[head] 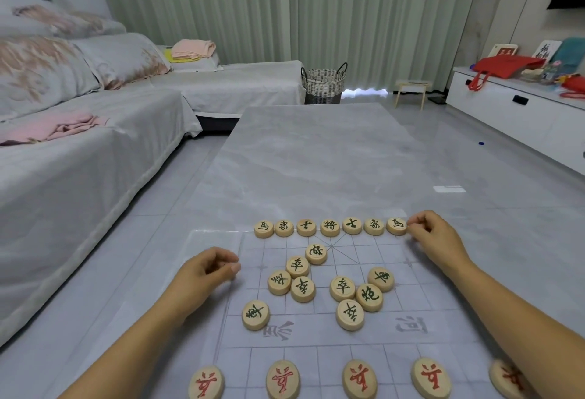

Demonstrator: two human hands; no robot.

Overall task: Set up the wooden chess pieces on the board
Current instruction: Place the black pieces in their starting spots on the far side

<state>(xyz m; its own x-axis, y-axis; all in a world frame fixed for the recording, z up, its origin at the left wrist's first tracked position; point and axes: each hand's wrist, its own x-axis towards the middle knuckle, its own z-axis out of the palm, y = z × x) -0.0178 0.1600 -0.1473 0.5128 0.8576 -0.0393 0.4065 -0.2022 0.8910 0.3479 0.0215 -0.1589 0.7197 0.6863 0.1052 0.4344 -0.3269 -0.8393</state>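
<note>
Red pieces (pixel 282 379) line the board (pixel 443 313) at 6 o'clock. Loose black pieces (pixel 342 288) cluster mid-board. Left hand (pixel 202 275), at 9, is curled, holding nothing visible. Right hand (pixel 435 237), at 2, pinches the end piece (pixel 396 225) of the far row (pixel 330 227).

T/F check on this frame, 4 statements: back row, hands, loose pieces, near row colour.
1. The back row holds seven dark-lettered pieces. True.
2. The right hand touches the row's left end. False: its fingers meet the rightmost piece.
3. Loose pieces lie scattered mid-board. True.
4. The near-edge pieces are green-lettered. False: red.
5. The left hand holds a piece. False: none is visible in it.
</note>
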